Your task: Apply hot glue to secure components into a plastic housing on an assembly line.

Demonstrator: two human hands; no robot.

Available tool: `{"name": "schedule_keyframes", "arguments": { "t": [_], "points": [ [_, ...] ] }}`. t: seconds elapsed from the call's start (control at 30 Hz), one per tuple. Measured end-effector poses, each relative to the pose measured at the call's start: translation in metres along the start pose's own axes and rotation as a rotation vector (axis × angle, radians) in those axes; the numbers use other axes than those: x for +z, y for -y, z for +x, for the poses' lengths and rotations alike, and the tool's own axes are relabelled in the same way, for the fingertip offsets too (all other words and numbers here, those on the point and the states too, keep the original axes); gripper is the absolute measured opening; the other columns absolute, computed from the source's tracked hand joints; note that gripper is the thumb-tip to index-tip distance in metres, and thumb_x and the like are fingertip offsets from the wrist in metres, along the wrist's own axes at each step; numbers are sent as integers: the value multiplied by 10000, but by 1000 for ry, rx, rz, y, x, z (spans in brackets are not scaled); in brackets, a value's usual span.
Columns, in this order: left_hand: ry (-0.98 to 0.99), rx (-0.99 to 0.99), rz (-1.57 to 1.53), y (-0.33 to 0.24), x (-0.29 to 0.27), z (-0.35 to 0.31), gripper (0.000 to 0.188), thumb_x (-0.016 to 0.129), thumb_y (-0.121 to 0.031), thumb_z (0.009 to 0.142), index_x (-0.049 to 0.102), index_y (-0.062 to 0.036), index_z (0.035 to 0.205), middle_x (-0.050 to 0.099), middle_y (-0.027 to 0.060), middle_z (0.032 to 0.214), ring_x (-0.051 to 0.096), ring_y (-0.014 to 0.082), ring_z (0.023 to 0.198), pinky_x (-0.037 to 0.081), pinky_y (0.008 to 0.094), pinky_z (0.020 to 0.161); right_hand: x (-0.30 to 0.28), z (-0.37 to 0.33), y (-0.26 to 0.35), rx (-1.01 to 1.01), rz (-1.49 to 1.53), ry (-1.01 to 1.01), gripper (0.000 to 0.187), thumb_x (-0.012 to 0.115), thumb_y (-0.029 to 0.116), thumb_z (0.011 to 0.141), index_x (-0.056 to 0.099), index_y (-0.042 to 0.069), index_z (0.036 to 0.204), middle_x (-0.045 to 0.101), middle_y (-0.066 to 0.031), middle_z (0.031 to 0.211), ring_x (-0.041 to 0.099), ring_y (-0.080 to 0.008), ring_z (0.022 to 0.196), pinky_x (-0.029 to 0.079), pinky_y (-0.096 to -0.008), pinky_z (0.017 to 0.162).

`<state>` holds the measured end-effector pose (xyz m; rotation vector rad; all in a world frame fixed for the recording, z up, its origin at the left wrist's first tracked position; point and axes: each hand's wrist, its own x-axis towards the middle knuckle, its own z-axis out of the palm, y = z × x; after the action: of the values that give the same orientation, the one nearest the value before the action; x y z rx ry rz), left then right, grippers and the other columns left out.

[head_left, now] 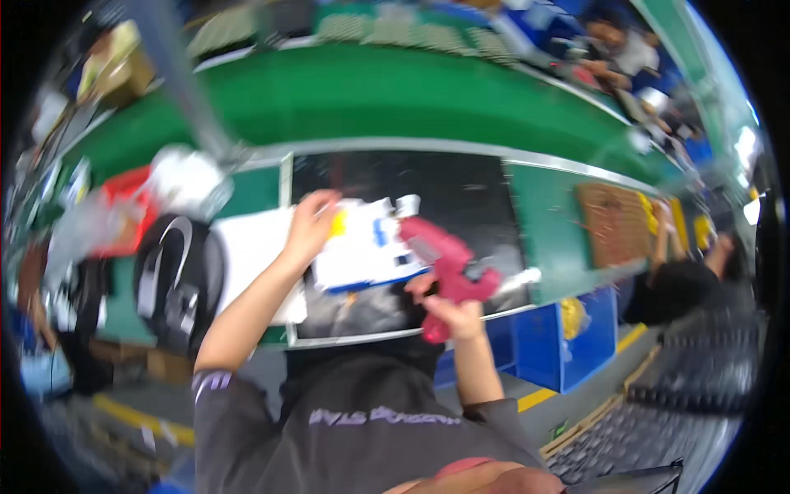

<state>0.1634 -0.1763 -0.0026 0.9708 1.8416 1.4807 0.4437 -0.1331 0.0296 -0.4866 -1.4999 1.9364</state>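
Observation:
My right hand is closed around the handle of a pink pistol-shaped tool, whose front end points up and left. Beside that tip lies a flat white piece with blue and yellow patches and a blue lower edge; blur hides its kind. My left hand is at the upper left of this piece with fingers curled, next to a yellow patch. What the fingers pinch there, if anything, cannot be made out. Beneath both hands is a black mat on the green bench.
White sheets lie left of the mat, beside a black round reel-like object. A red bin with plastic bags stands farther left. To the right are a brown board, another person's arms and a blue crate below.

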Motion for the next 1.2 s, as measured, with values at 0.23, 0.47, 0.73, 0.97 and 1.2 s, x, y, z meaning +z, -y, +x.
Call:
{"name": "schedule_keyframes", "arguments": {
  "t": [0.23,0.47,0.73,0.97,1.2],
  "points": [
    [71,-98,82,17,-21,21,244,612,-182,891,616,29,1014,650,81,887,596,123,804,481,254,739,12,11,-4,35,109,-34,336,633,37,746,517,-16,1057,597,-114,908,576,-237,869,452,-409,851],
    [118,-135,-88,10,-23,17,216,654,-144,846,649,29,974,669,110,899,629,155,837,501,280,756,15,3,-9,47,105,-22,355,617,35,748,509,-15,1083,589,-127,922,567,-275,918,454,-398,811],
    [324,-46,-59,10,-44,9,166,684,-109,811,688,29,905,579,173,1207,582,232,1054,457,314,895,19,10,10,76,-10,28,293,605,-8,755,531,-27,1037,599,-114,911,584,-247,916,462,-420,873],
    [279,14,-107,18,-42,-1,161,693,-138,805,714,-1,887,587,173,1202,570,251,1080,438,329,913,32,34,28,272,-358,158,280,685,-3,764,594,-4,1029,649,-55,922,617,-136,884,483,-291,796],
    [280,28,-102,19,-40,-3,163,686,-130,826,709,-13,937,585,147,1185,559,208,1064,425,303,911,42,52,23,285,-588,171,194,725,67,726,639,20,893,662,-53,811,632,-129,771,497,-285,716]
  ]
}}
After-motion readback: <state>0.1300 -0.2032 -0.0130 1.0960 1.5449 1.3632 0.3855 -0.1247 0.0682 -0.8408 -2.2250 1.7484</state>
